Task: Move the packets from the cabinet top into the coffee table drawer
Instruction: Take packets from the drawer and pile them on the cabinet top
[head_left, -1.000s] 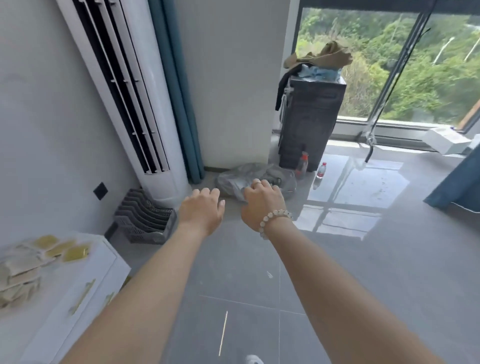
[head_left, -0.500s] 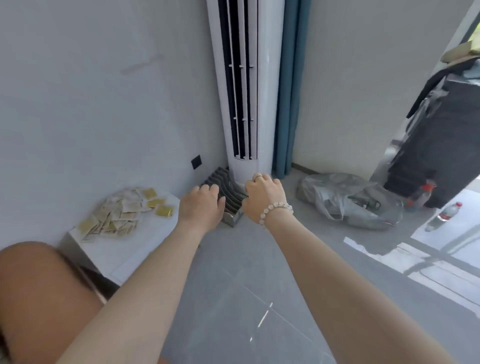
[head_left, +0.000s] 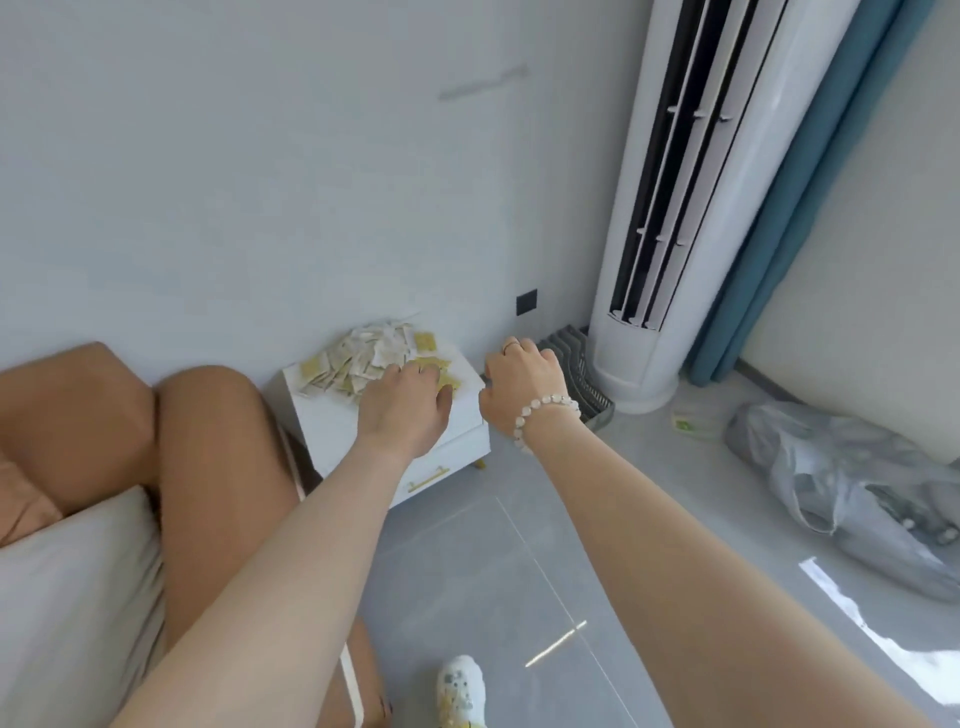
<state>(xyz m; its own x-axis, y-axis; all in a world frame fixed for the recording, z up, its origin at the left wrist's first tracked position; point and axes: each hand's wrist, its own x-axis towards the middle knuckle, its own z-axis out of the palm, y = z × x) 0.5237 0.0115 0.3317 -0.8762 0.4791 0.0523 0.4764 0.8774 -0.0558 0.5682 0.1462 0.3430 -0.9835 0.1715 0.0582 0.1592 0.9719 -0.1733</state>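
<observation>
A heap of several small yellow and white packets (head_left: 363, 356) lies on top of a low white cabinet (head_left: 332, 421) with a gold drawer handle, against the wall. My left hand (head_left: 405, 402) hovers over the near right part of the heap, fingers loosely bent, holding nothing that I can see. My right hand (head_left: 519, 382), with a bead bracelet and a ring, is in the air beside the cabinet's right edge, fingers loosely curled and empty. No coffee table or its drawer is in view.
A brown sofa arm (head_left: 208, 467) with a grey cushion (head_left: 78, 597) stands left of the cabinet. A tall white air conditioner (head_left: 691, 208), a dark ribbed rack (head_left: 576, 364) and a blue curtain (head_left: 810, 208) are to the right. A grey plastic bag (head_left: 852, 493) lies on the tiled floor.
The view has swung left and both hands have travelled toward the cabinet. The packets moved from the frame's left edge to its middle, and my left hand is now over the heap.
</observation>
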